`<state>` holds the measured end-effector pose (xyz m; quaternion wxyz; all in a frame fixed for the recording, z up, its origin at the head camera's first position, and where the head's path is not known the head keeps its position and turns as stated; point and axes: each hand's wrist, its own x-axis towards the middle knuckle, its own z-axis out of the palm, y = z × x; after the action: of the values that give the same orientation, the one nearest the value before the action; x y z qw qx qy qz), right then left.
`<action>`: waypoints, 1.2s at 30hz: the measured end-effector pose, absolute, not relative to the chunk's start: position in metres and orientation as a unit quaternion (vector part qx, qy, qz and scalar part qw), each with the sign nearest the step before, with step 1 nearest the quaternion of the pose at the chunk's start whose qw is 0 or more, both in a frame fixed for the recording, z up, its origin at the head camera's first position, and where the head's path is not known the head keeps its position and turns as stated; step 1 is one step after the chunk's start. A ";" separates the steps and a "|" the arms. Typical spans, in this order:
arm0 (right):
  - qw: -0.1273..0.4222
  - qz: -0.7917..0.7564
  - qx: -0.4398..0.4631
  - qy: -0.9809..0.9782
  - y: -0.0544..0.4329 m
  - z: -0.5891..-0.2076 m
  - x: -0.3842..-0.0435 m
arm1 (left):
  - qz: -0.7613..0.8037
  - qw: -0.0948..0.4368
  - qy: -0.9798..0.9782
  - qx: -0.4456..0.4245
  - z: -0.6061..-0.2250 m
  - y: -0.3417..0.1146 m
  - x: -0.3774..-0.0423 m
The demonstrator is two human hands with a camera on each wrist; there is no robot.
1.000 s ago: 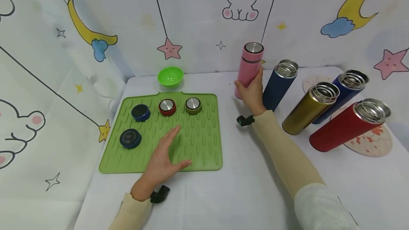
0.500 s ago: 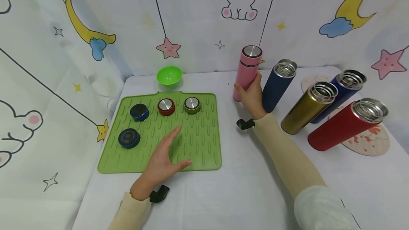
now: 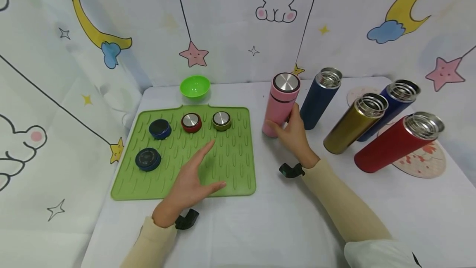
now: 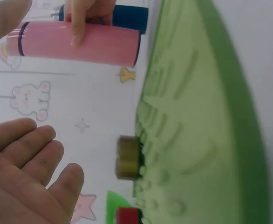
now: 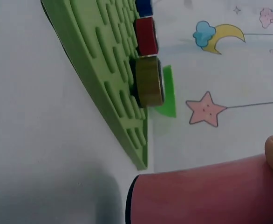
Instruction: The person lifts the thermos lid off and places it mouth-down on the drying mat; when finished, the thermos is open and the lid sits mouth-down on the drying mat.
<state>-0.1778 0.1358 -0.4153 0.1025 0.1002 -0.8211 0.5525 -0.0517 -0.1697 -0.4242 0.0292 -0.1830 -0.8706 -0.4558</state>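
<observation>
My right hand [image 3: 296, 137] grips the lower part of a pink thermos bottle [image 3: 276, 113], its thumb on the near left side. The bottle stands nearly upright with its silver-topped lid on, right of the green ridged mat [image 3: 230, 173]. In the right wrist view, the pink bottle [image 5: 201, 196] shows its dark base ring near the white cloth. Over the mat's near edge, my left hand [image 3: 187, 179] is held with fingers spread and nothing in it. Bottle lids lie on the mat: a red lid [image 3: 191, 123], a gold lid [image 3: 221, 121], a blue lid [image 3: 160, 129] and a dark blue lid [image 3: 148, 159].
Lidless thermos bottles stand on the right: a dark blue bottle [image 3: 320, 100], a gold bottle [image 3: 351, 127], a bright blue bottle [image 3: 396, 102] and a red bottle [image 3: 394, 146]. Round patterned mats [image 3: 427, 164] lie by them. A green bowl [image 3: 195, 87] sits behind the ridged mat.
My right hand has brought the pink bottle down and nearer to me, slightly to the left, away from the back cloth. My left hand has barely moved.
</observation>
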 end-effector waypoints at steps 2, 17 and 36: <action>0.092 0.553 0.124 -0.819 0.138 -0.412 -0.166 | -0.454 0.038 -0.867 -0.200 -0.417 -0.166 -0.055; 0.001 0.501 0.303 -0.811 0.144 -0.398 -0.084 | -0.551 0.050 -0.737 -0.389 -0.333 -0.130 -0.070; -0.004 0.447 0.417 -0.792 0.156 -0.393 -0.075 | -0.517 0.029 -0.649 -0.557 -0.305 -0.113 -0.060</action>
<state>-0.0745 0.1557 -0.3935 -0.0039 0.4166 -0.7918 0.4466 -0.0601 -0.1129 -0.3051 0.0292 -0.5571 -0.6489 -0.5174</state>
